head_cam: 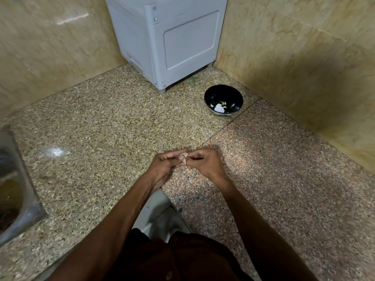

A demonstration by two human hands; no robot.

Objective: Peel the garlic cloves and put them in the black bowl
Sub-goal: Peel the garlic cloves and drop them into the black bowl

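Both hands meet well in front of the black bowl [223,100], left hand [165,166] pinching the garlic clove [184,155] while right hand [203,162] fingertips nip its skin — best peel in small pulls, grip steady, then reach forward to the bowl.

No writing, label, brand or number can be read anywhere here, not even on the grey appliance [168,37].
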